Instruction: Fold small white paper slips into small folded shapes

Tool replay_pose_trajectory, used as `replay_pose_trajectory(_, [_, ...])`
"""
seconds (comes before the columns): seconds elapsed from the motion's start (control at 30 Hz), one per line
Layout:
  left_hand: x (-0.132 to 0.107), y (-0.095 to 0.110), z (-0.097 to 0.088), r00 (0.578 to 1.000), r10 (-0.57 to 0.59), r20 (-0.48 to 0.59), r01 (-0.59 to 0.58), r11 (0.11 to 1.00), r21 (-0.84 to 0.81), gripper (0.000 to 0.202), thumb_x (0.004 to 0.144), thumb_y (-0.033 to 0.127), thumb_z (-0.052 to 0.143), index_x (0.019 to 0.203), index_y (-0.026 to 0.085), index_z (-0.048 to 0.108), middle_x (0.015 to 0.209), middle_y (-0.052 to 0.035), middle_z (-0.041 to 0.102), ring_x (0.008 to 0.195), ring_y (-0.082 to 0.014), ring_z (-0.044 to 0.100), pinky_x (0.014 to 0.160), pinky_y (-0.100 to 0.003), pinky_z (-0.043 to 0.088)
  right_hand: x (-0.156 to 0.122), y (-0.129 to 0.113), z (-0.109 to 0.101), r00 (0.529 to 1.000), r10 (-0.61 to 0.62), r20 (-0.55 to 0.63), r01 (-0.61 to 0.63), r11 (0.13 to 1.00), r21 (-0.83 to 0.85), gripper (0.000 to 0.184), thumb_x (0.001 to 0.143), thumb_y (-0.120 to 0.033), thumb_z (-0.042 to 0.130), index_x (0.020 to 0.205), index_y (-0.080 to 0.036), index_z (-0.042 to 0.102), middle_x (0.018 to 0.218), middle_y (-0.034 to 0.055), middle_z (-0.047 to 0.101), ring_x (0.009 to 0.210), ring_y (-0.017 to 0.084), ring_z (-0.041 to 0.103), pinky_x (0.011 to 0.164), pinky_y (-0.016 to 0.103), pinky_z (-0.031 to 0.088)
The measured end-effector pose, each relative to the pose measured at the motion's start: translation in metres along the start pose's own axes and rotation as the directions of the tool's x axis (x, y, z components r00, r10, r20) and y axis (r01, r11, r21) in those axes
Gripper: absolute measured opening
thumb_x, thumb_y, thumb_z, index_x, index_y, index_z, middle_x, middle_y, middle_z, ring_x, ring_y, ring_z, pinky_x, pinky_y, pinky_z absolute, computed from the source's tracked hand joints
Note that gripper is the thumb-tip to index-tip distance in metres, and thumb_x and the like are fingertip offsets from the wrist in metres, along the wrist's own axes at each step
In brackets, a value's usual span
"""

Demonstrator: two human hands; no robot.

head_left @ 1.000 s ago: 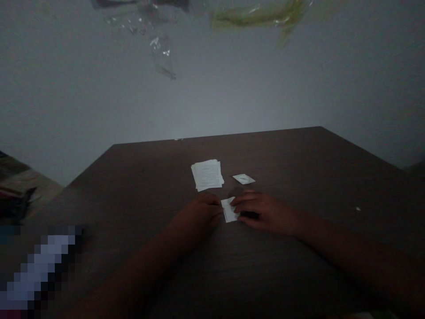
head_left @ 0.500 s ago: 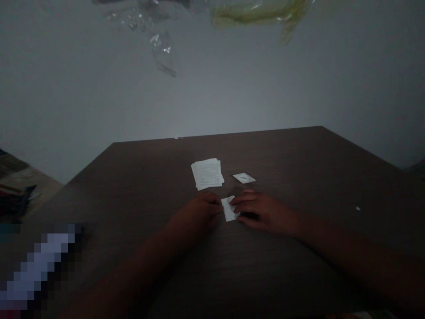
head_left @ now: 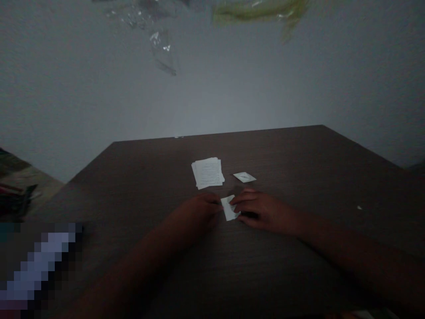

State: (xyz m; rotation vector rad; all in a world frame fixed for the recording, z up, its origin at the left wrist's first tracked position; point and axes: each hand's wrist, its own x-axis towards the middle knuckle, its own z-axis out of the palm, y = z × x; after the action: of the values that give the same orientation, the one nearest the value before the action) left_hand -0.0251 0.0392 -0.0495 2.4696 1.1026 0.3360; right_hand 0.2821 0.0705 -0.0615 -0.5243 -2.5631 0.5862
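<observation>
Shifted slightly up the table point(head_left: 299, 168), the folded paper slip point(head_left: 229, 208) lies between the left hand point(head_left: 195, 212) and right hand point(head_left: 265, 212), fingers narrowly closed on its edges, just below a stack of printed sheets point(head_left: 207, 173).

Small white paper piece point(head_left: 229, 208), flat on dark wood table point(head_left: 282, 177), sitting askew.

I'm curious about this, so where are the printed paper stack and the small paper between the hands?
Printed paper stack point(head_left: 207, 173): head view, middle of the top sheet.
Small paper point(head_left: 229, 209): head view, its middle.
</observation>
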Motion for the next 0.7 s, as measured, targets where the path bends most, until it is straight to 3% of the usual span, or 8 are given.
replay_pose_trajectory(0.27, [-0.003, 0.0, -0.002, 0.999, 0.041, 0.036, -0.041, 0.999, 0.012, 0.041, 0.109, 0.003, 0.069, 0.135, 0.023, 0.093, 0.158, -0.0132, 0.087, 0.14, -0.0317, 0.086, 0.132, -0.049, 0.066, -0.001, 0.002, 0.002, 1.0, -0.021, -0.008, 0.021, 1.0, -0.009, 0.015, 0.117, -0.021, 0.082, 0.129, -0.025, 0.091, 0.14, 0.0127, 0.092, 0.136, 0.03, 0.084, 0.119, 0.051, 0.072])
replay_pose_trajectory(0.43, [-0.003, 0.0, -0.005, 0.999, 0.049, 0.021, -0.048, 0.998, -0.041, 0.047, 0.108, 0.0, 0.068, 0.135, 0.027, 0.095, 0.157, -0.0102, 0.09, 0.141, -0.0299, 0.087, 0.132, -0.044, 0.066, -0.001, 0.003, 0.003, 0.999, -0.029, -0.014, 0.029, 0.999, -0.02, 0.015, 0.117, -0.021, 0.082, 0.128, -0.024, 0.091, 0.142, 0.014, 0.092, 0.138, 0.031, 0.083, 0.119, 0.051, 0.072])
replay_pose_trajectory(0.57, [-0.003, 0.001, -0.012, 0.997, 0.065, 0.042, -0.062, 0.996, -0.06, 0.052, 0.108, 0.0, 0.066, 0.141, 0.028, 0.094, 0.161, -0.0107, 0.088, 0.141, -0.0307, 0.088, 0.13, -0.051, 0.068, -0.001, 0.002, 0.003, 1.0, -0.021, -0.001, 0.021, 1.0, -0.014, 0.017, 0.116, -0.019, 0.082, 0.129, -0.024, 0.091, 0.143, 0.0137, 0.092, 0.139, 0.031, 0.083, 0.12, 0.053, 0.072])
replay_pose_trajectory(0.7, [-0.003, 0.003, -0.018, 0.995, 0.052, 0.081, -0.047, 0.997, -0.059, 0.053, 0.107, -0.001, 0.063, 0.143, 0.025, 0.092, 0.163, -0.0121, 0.087, 0.145, -0.0305, 0.086, 0.133, -0.049, 0.065, 0.0, 0.0, 0.002, 0.999, -0.031, 0.007, 0.031, 0.999, -0.013, 0.016, 0.116, -0.018, 0.081, 0.128, -0.022, 0.092, 0.142, 0.0147, 0.093, 0.138, 0.032, 0.084, 0.122, 0.053, 0.071])
